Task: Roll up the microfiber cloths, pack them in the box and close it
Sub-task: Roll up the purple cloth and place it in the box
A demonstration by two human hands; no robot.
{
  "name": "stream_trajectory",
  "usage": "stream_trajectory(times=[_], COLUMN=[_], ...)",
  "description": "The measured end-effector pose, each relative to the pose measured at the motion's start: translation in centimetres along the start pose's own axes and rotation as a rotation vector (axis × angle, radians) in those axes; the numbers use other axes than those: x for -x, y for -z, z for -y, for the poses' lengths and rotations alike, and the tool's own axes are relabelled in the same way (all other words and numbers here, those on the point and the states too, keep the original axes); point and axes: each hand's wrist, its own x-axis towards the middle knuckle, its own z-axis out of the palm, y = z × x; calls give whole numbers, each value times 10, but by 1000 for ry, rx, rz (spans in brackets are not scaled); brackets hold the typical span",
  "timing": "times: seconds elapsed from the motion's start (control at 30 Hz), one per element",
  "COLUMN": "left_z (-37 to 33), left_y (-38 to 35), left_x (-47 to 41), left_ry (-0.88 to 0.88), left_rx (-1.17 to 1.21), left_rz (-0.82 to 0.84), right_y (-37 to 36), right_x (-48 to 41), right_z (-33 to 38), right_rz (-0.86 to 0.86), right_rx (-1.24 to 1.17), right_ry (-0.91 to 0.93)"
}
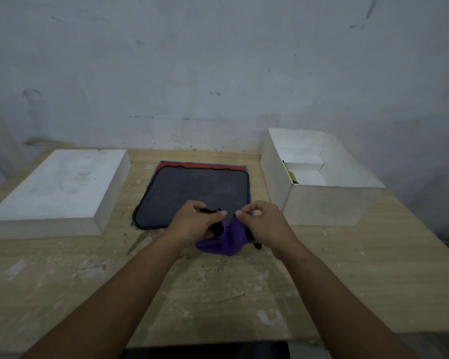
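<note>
A purple microfiber cloth (222,242) with black trim hangs bunched between my two hands, just above the table's middle. My left hand (196,221) grips its left part with curled fingers. My right hand (261,224) pinches its right part between thumb and fingers. Behind them a stack of flat cloths (197,193) lies on the table, a dark grey one on top with red and blue edges showing beneath. The open white box (322,203) stands at the right, with something yellow-green just visible against its left inner wall.
The white box lid (60,187) lies upside-up at the left of the wooden table (218,294). A grey wall rises right behind the table. A dark object (205,352) sits at the near table edge.
</note>
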Motion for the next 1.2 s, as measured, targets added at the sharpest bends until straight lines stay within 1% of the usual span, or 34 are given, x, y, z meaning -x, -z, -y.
stream_trajectory(times=[0.17,0.27,0.37,0.47,0.5,0.53,0.63,0.67,0.7,0.73,0.83,0.9,0.97,1.0,1.07,1.13,1.2], left_z=[-6,-13,-20,-22,-20,-17,0,5,10,16,22,25,27,28,29,31,35], left_y=[-9,-12,-12,-8,-7,-5,6,11,14,17,18,22,27,28,31,33,38], left_x=[9,17,21,23,24,23,10,8,7,6,13,14,14,13,10,9,5], left_ry=[-17,-23,52,85,67,32,-83,-89,-73,-41,72,92,49,20,-22,-28,-19], left_rx=[46,45,218,242,218,175,-37,-63,-47,-10,169,295,378,378,344,287,201], left_rz=[55,64,132,166,158,114,-113,-139,-123,-72,154,252,326,332,289,224,200], right_y=[-4,-2,2,5,6,7,13,16,18,20,26,28,27,25,22,18,13], right_x=[7,12,12,7,6,5,4,5,5,4,5,6,6,6,5,5,5], right_z=[13,19,15,8,7,8,14,17,20,22,27,28,26,23,15,5,-3], right_rz=[13,100,143,165,170,174,215,242,272,307,421,475,468,436,351,274,227], right_rx=[25,-84,-121,-260,-325,-379,-472,-517,-574,-640,-846,-900,-866,-807,-645,-482,-345], right_ry=[-4,-50,-82,-170,-204,-222,-231,-229,-227,-221,-234,-250,-266,-273,-280,-297,-304])
